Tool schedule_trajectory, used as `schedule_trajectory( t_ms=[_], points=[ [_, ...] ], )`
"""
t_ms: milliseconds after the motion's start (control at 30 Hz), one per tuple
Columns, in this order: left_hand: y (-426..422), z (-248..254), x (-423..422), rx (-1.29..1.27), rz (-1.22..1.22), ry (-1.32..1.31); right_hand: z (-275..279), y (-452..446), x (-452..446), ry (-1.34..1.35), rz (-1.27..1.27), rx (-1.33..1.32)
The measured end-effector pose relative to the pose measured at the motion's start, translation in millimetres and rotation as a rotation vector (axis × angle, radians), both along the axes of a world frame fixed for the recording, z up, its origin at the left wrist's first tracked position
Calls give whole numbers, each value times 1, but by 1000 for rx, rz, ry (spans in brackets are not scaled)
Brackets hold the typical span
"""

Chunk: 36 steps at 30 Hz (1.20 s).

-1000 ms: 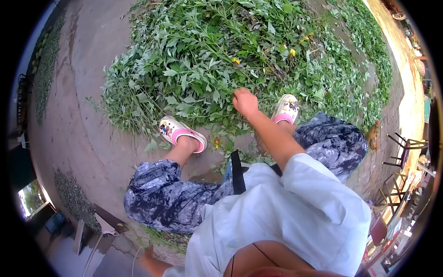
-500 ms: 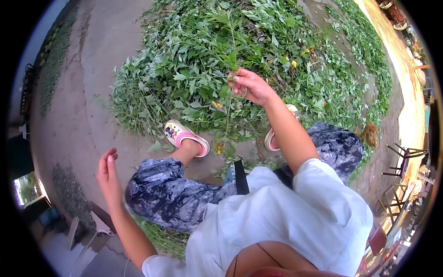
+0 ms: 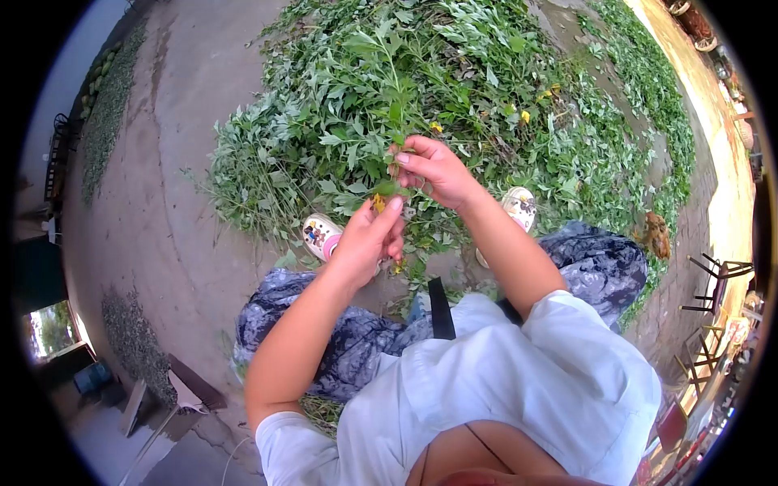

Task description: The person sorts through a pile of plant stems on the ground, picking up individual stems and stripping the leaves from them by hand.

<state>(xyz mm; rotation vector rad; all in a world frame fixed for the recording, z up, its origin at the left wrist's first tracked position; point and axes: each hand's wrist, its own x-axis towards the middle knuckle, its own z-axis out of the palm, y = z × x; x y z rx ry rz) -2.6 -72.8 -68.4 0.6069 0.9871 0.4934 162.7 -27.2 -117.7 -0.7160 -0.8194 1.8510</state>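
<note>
My right hand pinches a green leafy stem, its top pointing away from me over the heap. Just below and to the left, my left hand is closed around the lower part of the same stem. A yellowed leaf shows at the left thumb and index finger; whether it belongs to this stem is unclear. Both hands are above the near edge of a large heap of cut leafy plants.
My shoes, a left clog and a right clog, flank the heap's near edge. A brown clump lies at the right. Stools stand further right. Darker plant matter is spread on the concrete floor at left.
My left hand has swung from the far left, where it was free, to the lower stem beside my right hand. The right hand still holds the stem, slightly lower.
</note>
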Motion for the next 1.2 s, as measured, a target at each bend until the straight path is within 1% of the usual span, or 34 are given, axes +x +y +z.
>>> schedule_trajectory(
  t_ms=[33,100,133,200,333,400,433,500,533,600,733,800,833,900,933,1000,1067,1133,1167,1200],
  points=[
    [0,0,1,1,-2,2,-2,0,-2,19,-25,-10],
    [-1,4,4,-94,307,-60,-3,0,-4,40,-51,-21],
    [-1,5,6,-94,305,-60,-4,0,-5,62,-68,-21],
    [-1,7,8,-16,345,77,-4,0,-5,105,-101,-20],
    [-2,-1,4,-32,276,48,-4,-1,-5,47,-121,-12],
    [-4,-4,0,-145,292,-114,-2,-2,-4,-28,-136,24],
    [-4,-2,1,-146,291,-114,-1,-3,-4,-28,-137,23],
    [-5,3,5,-56,197,-47,0,-5,-7,-51,-161,41],
    [-5,1,6,-58,197,-47,1,-6,-8,-52,-162,40],
    [-6,-3,8,-23,175,37,5,-7,-12,-71,-181,64],
    [-7,-8,6,-23,158,46,14,-11,-14,-86,-157,81],
    [-7,-8,6,-21,62,7,13,-11,-12,-112,-159,78],
    [-7,-8,5,-27,58,4,10,-11,-12,-116,-162,72],
    [-7,-8,4,-15,8,-14,3,-9,-11,-43,-231,8],
    [-9,-10,4,-25,8,-18,2,-9,-12,-48,-231,-1],
    [-9,-15,6,157,7,34,1,-7,-11,-16,-258,-66],
    [-4,-14,2,130,-28,29,-3,-1,-5,-35,-233,-63],
    [-1,-10,-1,56,-28,-1,-5,11,11,-19,-405,-137],
    [0,-6,-2,54,-40,3,-8,20,21,-19,-493,-129],
    [1,-7,-4,49,-41,1,-9,26,33,-28,-602,-178]
  ],
)
